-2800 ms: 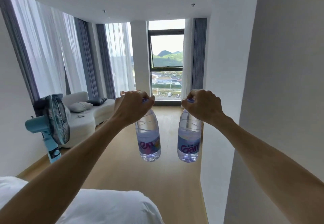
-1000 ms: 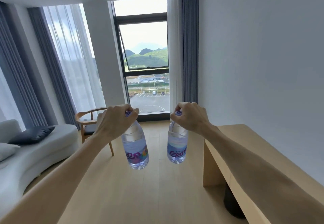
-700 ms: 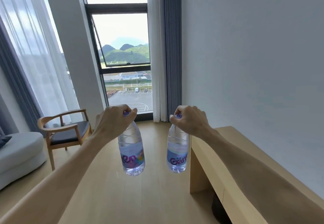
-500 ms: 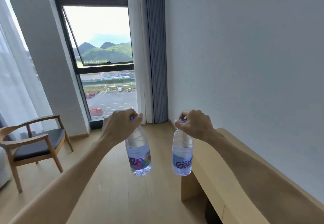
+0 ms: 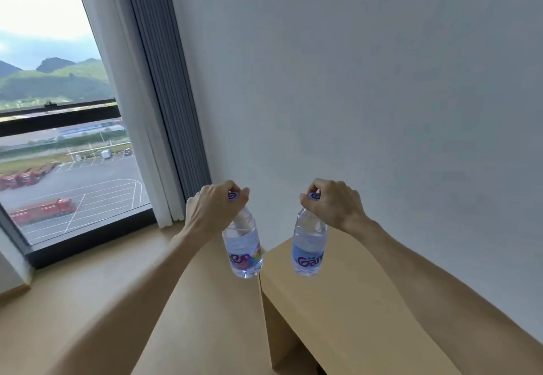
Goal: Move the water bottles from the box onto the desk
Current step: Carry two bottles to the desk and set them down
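Wood bench runs along the white wall, low right; wood floor to its left. Both arms out front. Left hand fingers clenched round left bottle at the cap, hanging over the floor by the bench's end. Right hand likewise grips right bottle above the bench top, not touching. Window and grey curtain beyond.

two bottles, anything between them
In the head view, nothing: the left bottle and right bottle hang apart, with only the desk edge and white wall behind the gap.
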`<state>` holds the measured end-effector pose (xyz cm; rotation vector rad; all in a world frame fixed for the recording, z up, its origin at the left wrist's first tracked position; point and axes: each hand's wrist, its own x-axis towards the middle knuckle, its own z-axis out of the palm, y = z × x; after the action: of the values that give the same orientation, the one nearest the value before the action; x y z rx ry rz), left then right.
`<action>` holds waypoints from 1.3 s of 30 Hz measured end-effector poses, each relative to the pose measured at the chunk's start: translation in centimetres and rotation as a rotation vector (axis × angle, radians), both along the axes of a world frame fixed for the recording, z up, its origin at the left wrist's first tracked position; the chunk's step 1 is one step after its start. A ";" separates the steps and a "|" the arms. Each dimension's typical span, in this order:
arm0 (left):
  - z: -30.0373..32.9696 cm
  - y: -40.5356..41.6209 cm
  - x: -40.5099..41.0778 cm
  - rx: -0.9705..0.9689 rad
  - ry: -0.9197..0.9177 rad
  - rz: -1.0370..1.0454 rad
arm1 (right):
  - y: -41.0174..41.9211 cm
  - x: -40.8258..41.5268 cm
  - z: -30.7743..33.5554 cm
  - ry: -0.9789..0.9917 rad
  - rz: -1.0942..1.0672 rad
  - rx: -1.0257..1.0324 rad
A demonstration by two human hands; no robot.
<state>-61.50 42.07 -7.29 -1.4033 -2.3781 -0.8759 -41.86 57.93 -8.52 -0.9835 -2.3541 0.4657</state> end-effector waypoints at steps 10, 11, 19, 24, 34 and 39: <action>-4.7 18.0 -3.7 -0.125 -0.057 -0.102 | 15.1 -2.0 -5.4 -0.102 -0.114 -0.104; -5.4 19.7 -3.8 -0.139 -0.068 -0.122 | 16.3 -2.0 -6.2 -0.102 -0.123 -0.121; -10.0 32.1 -3.5 -0.271 -0.184 -0.302 | 23.6 -0.6 -10.0 -0.013 -0.239 -0.257; -12.5 38.7 -3.1 -0.346 -0.206 -0.403 | 27.0 0.3 -11.7 -0.049 -0.324 -0.320; -17.7 49.0 -3.7 -0.464 -0.307 -0.750 | 31.3 -1.6 -16.0 -0.065 -0.519 -0.431; -19.6 52.2 -4.2 -0.492 -0.300 -0.902 | 33.0 -3.3 -17.2 -0.041 -0.597 -0.421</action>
<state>-65.69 94.25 -26.86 -2.8299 -2.1986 -0.7102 -45.21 90.92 -25.72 -1.8210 -1.8883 0.7086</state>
